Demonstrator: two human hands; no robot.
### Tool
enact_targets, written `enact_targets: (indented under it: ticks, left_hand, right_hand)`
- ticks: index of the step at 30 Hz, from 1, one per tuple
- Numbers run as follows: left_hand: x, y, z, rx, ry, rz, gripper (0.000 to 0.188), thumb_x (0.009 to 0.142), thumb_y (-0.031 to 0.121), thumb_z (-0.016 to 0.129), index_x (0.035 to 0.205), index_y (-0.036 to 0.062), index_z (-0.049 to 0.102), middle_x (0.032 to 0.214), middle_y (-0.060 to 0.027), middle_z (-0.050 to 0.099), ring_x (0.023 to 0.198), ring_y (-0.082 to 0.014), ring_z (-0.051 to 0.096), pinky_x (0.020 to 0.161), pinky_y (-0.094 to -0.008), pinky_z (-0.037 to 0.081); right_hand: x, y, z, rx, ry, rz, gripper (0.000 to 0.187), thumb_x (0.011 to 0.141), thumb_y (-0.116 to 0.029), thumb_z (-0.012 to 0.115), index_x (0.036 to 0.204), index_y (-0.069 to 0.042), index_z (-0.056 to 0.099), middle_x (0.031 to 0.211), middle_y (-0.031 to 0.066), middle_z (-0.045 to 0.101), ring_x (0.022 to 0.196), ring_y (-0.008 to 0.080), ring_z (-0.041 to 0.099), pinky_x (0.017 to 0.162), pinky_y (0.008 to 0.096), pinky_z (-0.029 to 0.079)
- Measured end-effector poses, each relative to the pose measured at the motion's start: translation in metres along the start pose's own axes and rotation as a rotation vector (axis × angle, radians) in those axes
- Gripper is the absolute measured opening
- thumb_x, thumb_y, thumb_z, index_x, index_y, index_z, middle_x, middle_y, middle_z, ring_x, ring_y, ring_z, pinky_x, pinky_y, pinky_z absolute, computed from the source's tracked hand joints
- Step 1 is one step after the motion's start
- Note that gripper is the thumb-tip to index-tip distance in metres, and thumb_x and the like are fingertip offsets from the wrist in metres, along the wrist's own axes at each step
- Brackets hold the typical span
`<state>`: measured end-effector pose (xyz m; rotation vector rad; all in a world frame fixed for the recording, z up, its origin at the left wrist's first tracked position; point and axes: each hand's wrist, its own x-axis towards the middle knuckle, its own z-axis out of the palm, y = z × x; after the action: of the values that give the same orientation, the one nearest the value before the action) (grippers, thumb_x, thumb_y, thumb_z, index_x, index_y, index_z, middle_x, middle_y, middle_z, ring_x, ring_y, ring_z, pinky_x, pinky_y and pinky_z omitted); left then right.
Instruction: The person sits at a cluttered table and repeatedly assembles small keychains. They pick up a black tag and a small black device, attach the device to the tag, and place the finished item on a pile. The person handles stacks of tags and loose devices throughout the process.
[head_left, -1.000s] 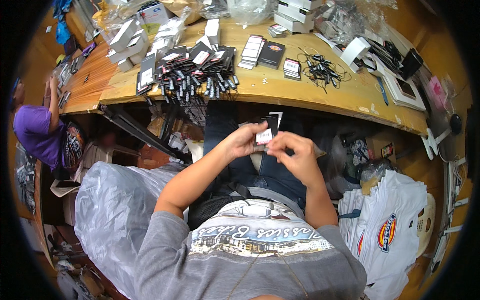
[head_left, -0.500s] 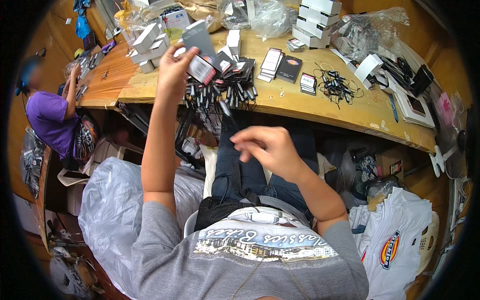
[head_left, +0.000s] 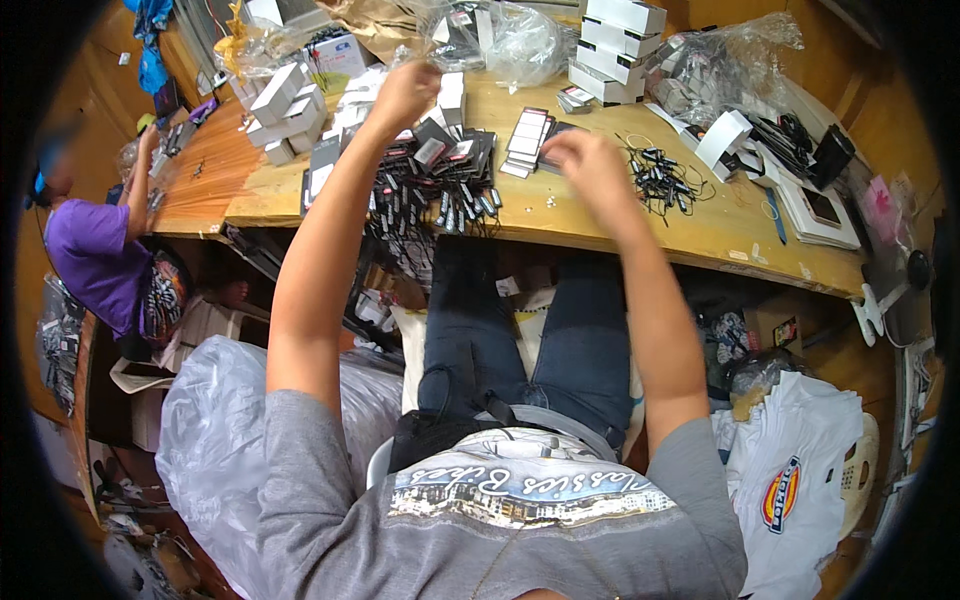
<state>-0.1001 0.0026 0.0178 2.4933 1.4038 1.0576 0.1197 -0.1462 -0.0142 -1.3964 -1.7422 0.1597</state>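
Note:
My left hand is raised over the far side of the table, above a pile of dark hang tags and next to an upright white box. Its fingers are bent and partly hidden, so any hold on something cannot be made out. Black cords with small light tips hang from the tags over the table's front edge. My right hand is at the dark cards, fingers bent inward and slightly blurred. Whatever its fingertips hold is too small to see. White-faced cards lie just left of it.
Loose black cords lie right of my right hand. White boxes are stacked at the back and left. Clear plastic bags spread behind. A person in purple works at the left. A large plastic bag stands beside me.
The grey card and barcode-labelled tag have left my left hand, which moved right and farther away. My right hand has risen from above my lap to the dark cards on the table.

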Motion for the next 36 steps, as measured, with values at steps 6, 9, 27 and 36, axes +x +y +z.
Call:
enact_targets:
  ticks: [6, 9, 27, 36]
  left_hand:
    - [0.052, 0.045, 0.082, 0.206, -0.677, 0.28, 0.065, 0.06, 0.035, 0.068, 0.114, 0.0102, 0.043, 0.11, -0.0187, 0.046, 0.1, -0.0299, 0.044, 0.085, -0.0361, 0.035]
    - [0.058, 0.059, 0.09, 0.347, -0.835, 0.16, 0.091, 0.05, 0.046, 0.071, 0.123, 0.0121, 0.031, 0.123, -0.0192, 0.032, 0.114, -0.036, 0.028, 0.093, -0.0412, 0.027]
    - [0.037, 0.096, 0.05, -0.963, -0.231, -0.089, 0.023, 0.07, 0.006, 0.062, 0.09, -0.0002, 0.054, 0.072, -0.0066, 0.058, 0.06, -0.0112, 0.054, 0.054, -0.0231, 0.047]
    - [-0.025, 0.125, 0.049, -1.224, -0.061, -0.276, 0.018, 0.073, 0.012, 0.06, 0.084, -0.0005, 0.055, 0.073, -0.0027, 0.055, 0.063, -0.0069, 0.049, 0.055, -0.0193, 0.04]
  right_hand:
    - [0.071, 0.093, -0.009, -0.356, -0.291, 0.206, 0.051, 0.063, -0.044, 0.062, 0.088, 0.0, 0.059, 0.088, 0.02, 0.056, 0.084, 0.0298, 0.055, 0.075, 0.0338, 0.042]
    - [0.085, 0.096, 0.004, -0.473, -0.473, 0.268, 0.073, 0.054, -0.054, 0.065, 0.096, 0.005, 0.054, 0.106, 0.0225, 0.048, 0.102, 0.0332, 0.045, 0.086, 0.0354, 0.036]
    - [0.076, 0.058, -0.04, 0.677, 0.113, 0.069, 0.021, 0.071, -0.001, 0.057, 0.092, 0.001, 0.056, 0.056, 0.0028, 0.053, 0.043, 0.0058, 0.048, 0.037, 0.0185, 0.042]
    - [0.041, 0.068, -0.048, 0.12, -0.089, 0.17, 0.025, 0.071, -0.015, 0.061, 0.091, -0.001, 0.058, 0.071, 0.01, 0.058, 0.06, 0.0133, 0.054, 0.057, 0.0251, 0.045]
